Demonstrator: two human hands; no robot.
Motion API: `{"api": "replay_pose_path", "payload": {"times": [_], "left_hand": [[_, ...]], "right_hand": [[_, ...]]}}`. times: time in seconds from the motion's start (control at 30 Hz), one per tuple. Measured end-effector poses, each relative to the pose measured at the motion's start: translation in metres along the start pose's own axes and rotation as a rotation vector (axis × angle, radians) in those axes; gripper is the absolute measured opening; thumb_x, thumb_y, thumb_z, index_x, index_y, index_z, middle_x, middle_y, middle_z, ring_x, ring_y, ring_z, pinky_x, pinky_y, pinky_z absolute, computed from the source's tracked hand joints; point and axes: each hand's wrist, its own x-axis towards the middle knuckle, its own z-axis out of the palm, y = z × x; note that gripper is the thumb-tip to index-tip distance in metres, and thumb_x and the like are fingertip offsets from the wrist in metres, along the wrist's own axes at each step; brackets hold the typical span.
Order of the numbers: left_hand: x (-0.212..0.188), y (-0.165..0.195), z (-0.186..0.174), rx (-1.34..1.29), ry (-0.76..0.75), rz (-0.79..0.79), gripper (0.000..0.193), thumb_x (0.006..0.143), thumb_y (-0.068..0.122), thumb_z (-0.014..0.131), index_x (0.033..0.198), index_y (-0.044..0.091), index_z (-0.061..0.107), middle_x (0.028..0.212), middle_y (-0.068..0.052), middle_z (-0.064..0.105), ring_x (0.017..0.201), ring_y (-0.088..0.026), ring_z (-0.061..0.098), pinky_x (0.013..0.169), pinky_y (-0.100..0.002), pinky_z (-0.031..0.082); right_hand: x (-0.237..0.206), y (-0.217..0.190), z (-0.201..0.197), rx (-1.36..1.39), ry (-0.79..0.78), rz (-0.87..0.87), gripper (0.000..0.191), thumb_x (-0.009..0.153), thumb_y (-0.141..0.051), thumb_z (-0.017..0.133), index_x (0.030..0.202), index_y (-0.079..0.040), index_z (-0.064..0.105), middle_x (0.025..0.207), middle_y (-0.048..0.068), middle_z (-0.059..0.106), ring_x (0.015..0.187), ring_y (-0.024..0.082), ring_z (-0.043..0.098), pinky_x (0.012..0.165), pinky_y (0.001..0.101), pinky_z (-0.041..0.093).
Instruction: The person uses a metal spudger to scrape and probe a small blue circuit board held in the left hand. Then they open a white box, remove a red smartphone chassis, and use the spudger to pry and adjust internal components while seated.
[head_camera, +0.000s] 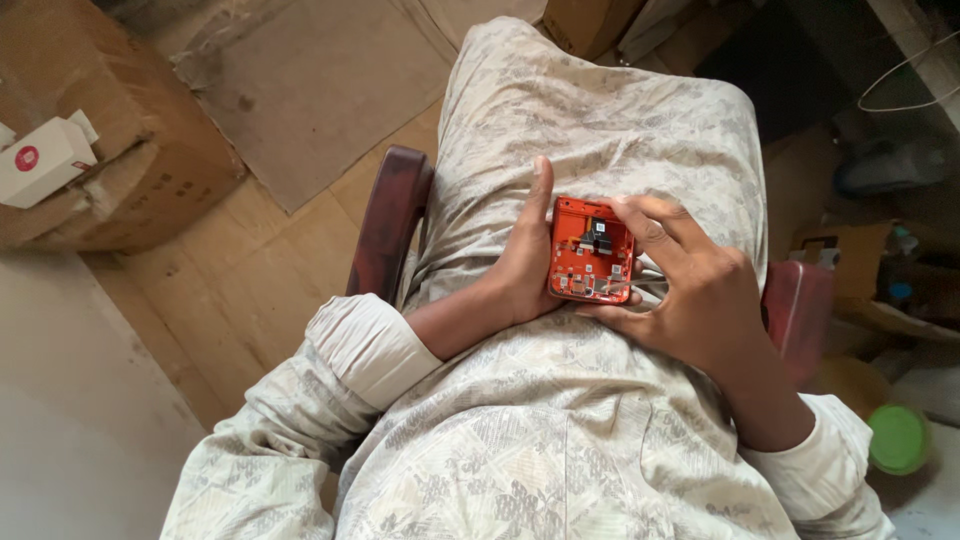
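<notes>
Hands, left (520, 265) and right (690, 290), both gripping red opened phone (590, 250) over lap.

pale beige patterned tunic (560, 440), matching trousers (600, 110), long sleeves with plain rolled cuffs (365, 345).
</notes>
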Motion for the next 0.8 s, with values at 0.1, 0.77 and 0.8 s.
{"api": "replay_pose_path", "payload": {"times": [0.1, 0.77, 0.8], "left_hand": [[0.0008, -0.0014, -0.0008, 0.043, -0.009, 0.019, 0.102, 0.088, 0.09, 0.033, 0.13, 0.0, 0.059, 0.106, -0.019, 0.069, 0.088, -0.03, 0.072, 0.077, -0.047, 0.064], [0.0001, 0.0008, 0.0043, 0.167, 0.007, 0.009, 0.11, 0.085, 0.09, 0.031, 0.135, -0.005, 0.056, 0.115, -0.022, 0.069, 0.1, -0.031, 0.072, 0.089, -0.047, 0.062], [0.0, 0.001, 0.0045, 0.178, 0.007, 0.002, 0.11, 0.084, 0.09, 0.03, 0.135, -0.005, 0.056, 0.115, -0.022, 0.069, 0.101, -0.031, 0.072, 0.09, -0.047, 0.063]], "right_hand": [[-0.0006, -0.0014, 0.0013, 0.034, -0.031, 0.049, 0.101, 0.053, -0.046, 0.096, 0.138, -0.004, 0.062, 0.128, 0.012, 0.064, 0.093, 0.028, 0.072, 0.073, 0.0401, 0.059], [-0.0017, -0.0024, 0.0001, 0.121, 0.027, 0.045, 0.113, 0.054, -0.049, 0.097, 0.146, -0.003, 0.053, 0.119, 0.012, 0.066, 0.1, 0.029, 0.071, 0.08, 0.0403, 0.059], [-0.002, -0.0021, 0.0011, 0.128, 0.037, 0.044, 0.112, 0.054, -0.049, 0.098, 0.146, -0.004, 0.053, 0.119, 0.012, 0.066, 0.101, 0.028, 0.071, 0.081, 0.0401, 0.059]]}}
